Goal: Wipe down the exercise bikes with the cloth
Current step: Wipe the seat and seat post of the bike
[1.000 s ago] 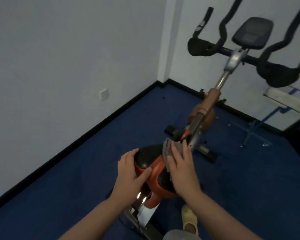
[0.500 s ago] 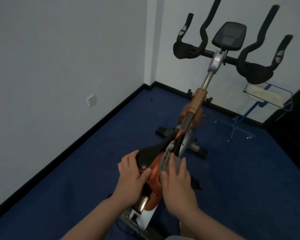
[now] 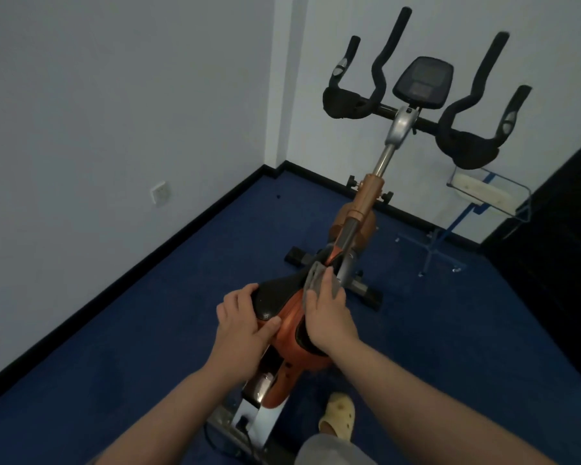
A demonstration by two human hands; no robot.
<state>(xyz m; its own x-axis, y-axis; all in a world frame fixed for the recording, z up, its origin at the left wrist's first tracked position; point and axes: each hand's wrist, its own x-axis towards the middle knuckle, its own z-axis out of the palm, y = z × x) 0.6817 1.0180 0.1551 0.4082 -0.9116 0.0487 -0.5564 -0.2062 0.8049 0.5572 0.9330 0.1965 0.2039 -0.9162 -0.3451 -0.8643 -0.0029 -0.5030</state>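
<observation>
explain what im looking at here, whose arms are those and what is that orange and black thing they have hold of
There is only one picture, taken by a camera worn on a person's head, looking forward and down. So the two bare arms reaching in from the bottom belong to the wearer.

The orange and black thing is the saddle of an exercise bike, seen from behind. Farther off are its black handlebars and a small display screen.

The left hand grips the left side of the saddle, thumb on top, seemingly to steady it. The right hand presses a grey cloth with straight fingers against the saddle's right side, near its nose. This is wiping the bike down.

The floor is dark blue carpet; a foot in a yellow clog shows at the bottom.
</observation>
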